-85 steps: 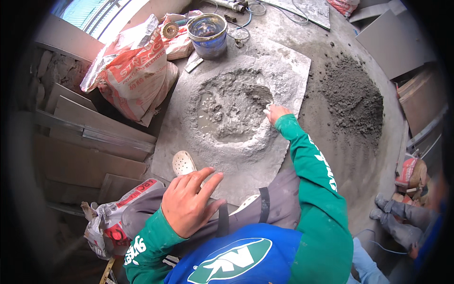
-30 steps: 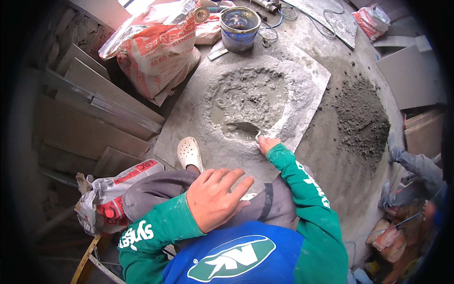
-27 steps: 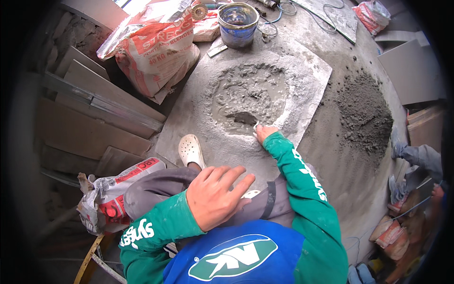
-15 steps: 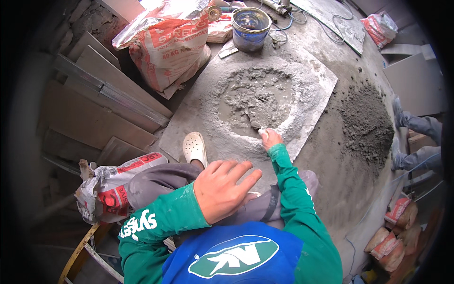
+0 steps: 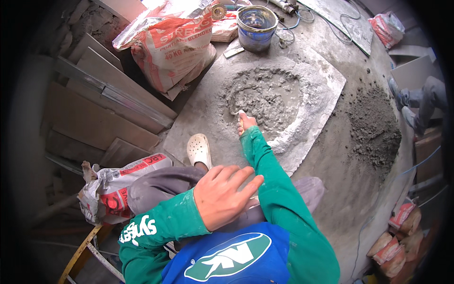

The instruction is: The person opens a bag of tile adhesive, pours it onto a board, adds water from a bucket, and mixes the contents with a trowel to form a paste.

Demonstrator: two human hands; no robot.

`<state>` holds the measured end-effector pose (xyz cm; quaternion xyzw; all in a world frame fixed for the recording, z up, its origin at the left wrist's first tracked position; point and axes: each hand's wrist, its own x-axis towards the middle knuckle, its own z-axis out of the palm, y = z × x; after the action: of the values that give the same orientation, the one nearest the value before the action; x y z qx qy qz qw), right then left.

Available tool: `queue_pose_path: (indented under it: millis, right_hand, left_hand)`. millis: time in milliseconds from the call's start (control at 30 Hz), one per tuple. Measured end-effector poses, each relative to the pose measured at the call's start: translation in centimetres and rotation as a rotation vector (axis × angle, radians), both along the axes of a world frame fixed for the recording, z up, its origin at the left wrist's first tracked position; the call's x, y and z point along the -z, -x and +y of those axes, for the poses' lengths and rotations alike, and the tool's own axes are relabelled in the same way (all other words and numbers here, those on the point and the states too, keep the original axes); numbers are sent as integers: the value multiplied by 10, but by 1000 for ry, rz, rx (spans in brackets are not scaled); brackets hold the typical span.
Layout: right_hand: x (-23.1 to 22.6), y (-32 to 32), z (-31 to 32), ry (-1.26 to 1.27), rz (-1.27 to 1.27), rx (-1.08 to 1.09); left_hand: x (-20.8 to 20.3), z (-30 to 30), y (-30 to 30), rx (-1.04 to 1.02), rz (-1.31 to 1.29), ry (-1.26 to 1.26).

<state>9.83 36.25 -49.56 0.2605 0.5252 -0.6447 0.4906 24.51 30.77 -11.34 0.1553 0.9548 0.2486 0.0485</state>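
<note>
Wet grey cement mix (image 5: 279, 102) lies in a rough ring of pale powder (image 5: 309, 106) on a flat grey board (image 5: 328, 78). My right hand (image 5: 247, 124) reaches to the near left rim of the wet mix. Its fingers are closed round the pale handle of a small hand tool (image 5: 240, 112); the tool's working end is hidden in the mix, so its kind does not show. Held above my lap, my left hand (image 5: 224, 194) is empty, back upward, with its fingers loosely apart.
Beyond the board stand a cement bag (image 5: 175, 59) and a blue bucket (image 5: 257, 35). A dark sand pile (image 5: 376, 125) lies right, near another person's legs (image 5: 416, 102). Boards (image 5: 109, 104) lean at left. My clog (image 5: 198, 149) rests by the board; another bag (image 5: 116, 199) sits beside my leg.
My right hand has moved left and farther away with the tool, along the near edge of the mix. The wet mix has shifted. My left hand has barely moved. The other person's legs moved.
</note>
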Motion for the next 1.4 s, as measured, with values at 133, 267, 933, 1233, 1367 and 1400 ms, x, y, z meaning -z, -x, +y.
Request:
queue_pose_path:
  millis: [133, 267, 933, 1233, 1367, 1400]
  right_hand:
    - [10, -16, 47, -93, 46, 32]
    - [-24, -36, 78, 7, -100, 181]
    - [-12, 4, 42, 141, -182, 224]
    - [18, 28, 78, 21, -146, 409]
    - [-18, -13, 117, 73, -125, 378]
    - [-28, -22, 114, 65, -109, 319]
  left_hand:
    - [1, -4, 1, 0, -2, -22]
    - [-5, -15, -2, -27, 28, -44]
    - [-11, -21, 0, -30, 0, -73]
    - [-8, -18, 7, -22, -25, -25]
    - [-8, -17, 4, -39, -1, -53]
    - [-9, -15, 4, -29, -7, -58]
